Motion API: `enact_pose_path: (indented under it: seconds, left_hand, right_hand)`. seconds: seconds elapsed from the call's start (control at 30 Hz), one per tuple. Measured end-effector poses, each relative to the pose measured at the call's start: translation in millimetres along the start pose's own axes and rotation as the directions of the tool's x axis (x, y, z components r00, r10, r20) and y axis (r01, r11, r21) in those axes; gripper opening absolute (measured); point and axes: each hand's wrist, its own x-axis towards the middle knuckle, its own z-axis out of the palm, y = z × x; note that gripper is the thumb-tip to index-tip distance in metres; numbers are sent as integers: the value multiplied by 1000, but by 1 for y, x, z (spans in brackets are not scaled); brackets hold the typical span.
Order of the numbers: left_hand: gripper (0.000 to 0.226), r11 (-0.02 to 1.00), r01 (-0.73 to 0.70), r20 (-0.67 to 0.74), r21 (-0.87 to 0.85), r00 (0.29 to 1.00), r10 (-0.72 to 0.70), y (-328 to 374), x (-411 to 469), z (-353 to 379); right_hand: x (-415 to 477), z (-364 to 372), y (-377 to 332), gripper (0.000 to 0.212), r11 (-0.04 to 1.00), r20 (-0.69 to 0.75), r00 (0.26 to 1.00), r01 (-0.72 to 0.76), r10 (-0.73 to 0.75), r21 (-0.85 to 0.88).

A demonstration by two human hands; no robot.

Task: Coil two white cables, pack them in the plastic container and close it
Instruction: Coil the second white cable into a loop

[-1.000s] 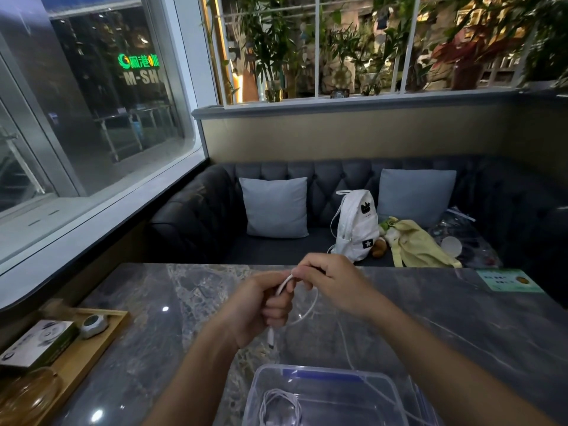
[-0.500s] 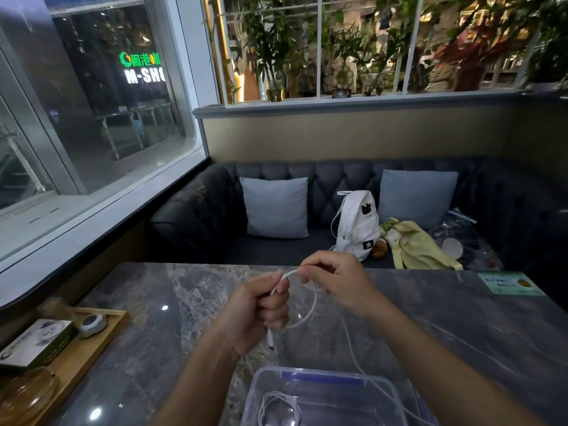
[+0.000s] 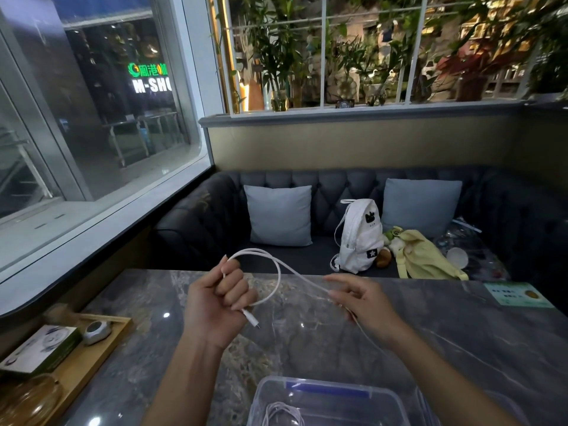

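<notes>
Making the first loop

The left hand [image 3: 215, 305] squeezes the white cable [image 3: 278, 273]; it runs right into the right hand's [image 3: 361, 298] pinch.

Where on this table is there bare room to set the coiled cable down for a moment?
The grey marble table is bare right of the right hand, short of the green card, and between the wooden tray and the left hand. The clear plastic container crowds the near edge.

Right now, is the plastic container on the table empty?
No, a coiled white cable already lies inside the open plastic container.
</notes>
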Motion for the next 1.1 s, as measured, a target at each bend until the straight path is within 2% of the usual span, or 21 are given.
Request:
enact_pose_path:
  seconds: [0.13,0.2,0.3,0.37,0.43,0.5,0.57,0.6,0.67,0.77,0.9,0.97,1.1]
  left_hand:
    - [27,997,-69,-44,-39,997,68,2,1,-5]
    - [30,993,-95,-76,-75,993,89,6,1,-10]
    - [29,985,-142,-109,-100,985,131,15,0,-15]
    - [30,988,-151,-127,-39,981,145,15,0,-16]
    - [32,989,-143,-135,44,980,148,9,1,-13]
    - [33,985,-132,-143,111,979,147,1,2,-10]
    - [35,978,-117,-149,174,978,144,-6,3,-7]
    - [37,972,-111,-145,208,979,143,-8,4,-6]
    - [38,952,-97,-128,292,982,139,-12,5,-4]
    - [37,904,-57,-120,423,986,119,-17,5,1]
    - [37,830,-5,-139,557,985,99,-27,5,6]
    - [39,796,25,-138,604,988,73,-31,4,7]
    - [48,767,100,-120,633,992,-31,-40,2,13]
  right_hand:
    - [-4,5,2,40,985,96,995,49,-33,-164]
    - [-8,5,6,40,968,106,990,112,-90,-225]
    - [-11,3,12,32,930,17,981,187,-192,-315]
    - [-11,2,14,22,879,-54,951,258,-304,-401]
    - [-11,2,13,11,754,-56,888,353,-457,-554]
    - [-11,4,8,7,543,29,819,407,-573,-734]
    - [-12,8,0,16,311,142,783,397,-605,-863]
    - [-13,11,-3,22,227,193,777,396,-599,-890]
    - [-16,15,-11,27,135,282,762,433,-584,-891]
    - [-19,18,-17,24,110,405,725,548,-557,-830]
    - [-27,24,-34,15,178,539,724,653,-431,-736]
    - [-29,26,-47,6,230,550,696,693,-461,-684]
    - [-27,29,-66,25,320,500,685,707,-529,-630]
